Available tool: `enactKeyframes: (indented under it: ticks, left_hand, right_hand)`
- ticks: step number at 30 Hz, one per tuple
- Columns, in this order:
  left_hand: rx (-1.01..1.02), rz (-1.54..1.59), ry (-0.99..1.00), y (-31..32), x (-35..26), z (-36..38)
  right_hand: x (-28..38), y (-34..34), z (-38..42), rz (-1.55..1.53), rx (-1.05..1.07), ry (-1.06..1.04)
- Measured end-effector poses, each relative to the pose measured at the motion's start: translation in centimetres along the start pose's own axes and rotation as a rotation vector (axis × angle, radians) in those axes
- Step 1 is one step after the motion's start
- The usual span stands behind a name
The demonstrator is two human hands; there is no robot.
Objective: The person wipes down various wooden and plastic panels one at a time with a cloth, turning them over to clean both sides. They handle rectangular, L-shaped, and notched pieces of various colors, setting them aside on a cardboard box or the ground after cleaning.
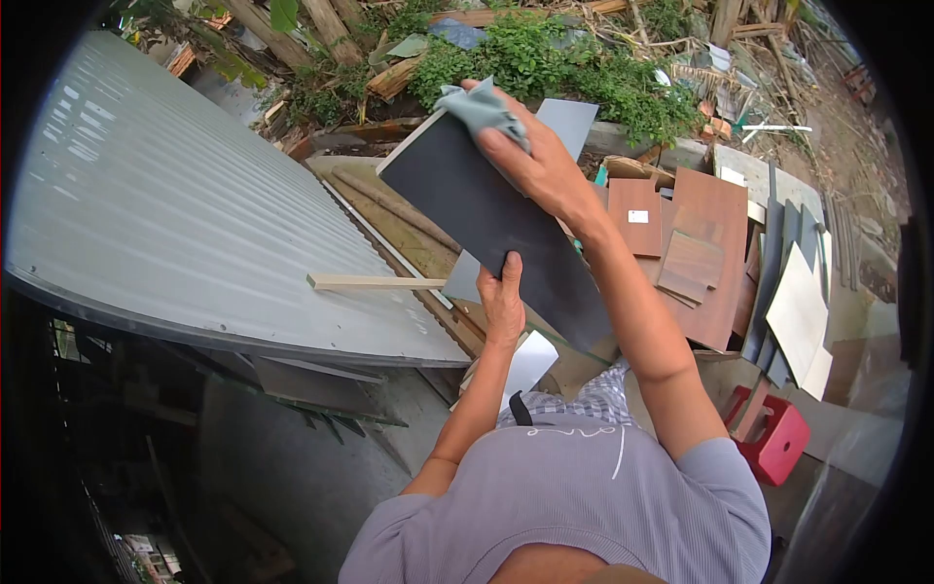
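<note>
A dark grey rectangular board (457, 185) with a pale edge is held up at a slant in front of me. My left hand (503, 302) grips its lower edge, with the thumb lying on the dark face. At the upper end, my right hand (535, 161) is closed around a light blue-green cloth (482, 112) and presses it against the board near the top edge. Part of the cloth is hidden under the fingers. The board's far side cannot be seen.
A corrugated metal sheet (224, 204) slopes on the left, with a wooden strip (375, 282) jutting beside it. Brown panels (705, 253) and leaning grey and white boards (798, 311) are stacked at right. A red stool (778, 443) stands below them. Plants (525, 58) grow beyond.
</note>
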State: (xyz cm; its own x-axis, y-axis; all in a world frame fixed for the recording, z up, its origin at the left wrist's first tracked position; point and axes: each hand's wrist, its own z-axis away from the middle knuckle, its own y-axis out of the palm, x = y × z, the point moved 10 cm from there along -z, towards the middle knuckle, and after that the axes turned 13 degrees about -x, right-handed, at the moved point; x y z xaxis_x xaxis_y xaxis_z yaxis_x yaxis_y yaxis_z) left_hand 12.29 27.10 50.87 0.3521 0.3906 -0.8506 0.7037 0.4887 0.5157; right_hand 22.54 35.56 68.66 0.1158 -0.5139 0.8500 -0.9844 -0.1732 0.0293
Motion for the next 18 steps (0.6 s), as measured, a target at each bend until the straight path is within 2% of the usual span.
enactKeyframes:
  ticks: [1,2,4,6,10,11,13,14,16,17,18]
  left_hand:
    - [0.026,-0.014,0.028,0.5,-0.6,0.7]
    - [0.025,-0.019,0.02,0.7,-1.1,0.8]
    - [-0.021,0.082,-0.018,0.1,-2.8,0.2]
    - [-0.075,0.11,-0.001,-1.1,-4.1,-1.0]
    - [-0.192,0.108,0.037,-5.2,-5.6,-3.2]
    - [-0.222,0.106,0.038,-6.2,-5.7,-3.7]
    - [-0.267,0.075,0.055,-7.6,-5.6,-3.7]
    - [-0.283,0.063,0.067,-8.0,-5.3,-3.7]
    - [-0.312,0.078,0.046,-8.2,-4.5,-3.4]
    - [-0.323,0.073,0.039,-8.3,-3.9,-3.0]
    - [-0.333,0.072,0.018,-8.2,-3.3,-2.7]
  right_hand:
    - [0.8,1.6,-0.5,0.042,0.15,0.001]
    - [0.2,1.6,0.0,0.043,0.147,0.01]
    - [-2.1,3.6,1.8,0.021,0.286,0.021]
    - [-6.2,2.1,5.8,0.283,0.157,-0.067]
    - [-16.7,-4.6,15.8,0.518,0.068,0.086]
    - [-19.0,-6.8,18.5,0.607,0.01,0.151]
    - [-26.6,-11.7,24.4,0.918,0.059,0.467]
    - [-26.8,-12.0,25.0,0.913,0.068,0.46]
    - [-26.0,-14.9,25.7,0.829,-0.217,0.663]
    - [-25.2,-14.2,24.7,0.727,-0.272,0.552]
    - [-21.6,-11.8,21.8,0.626,-0.33,0.447]
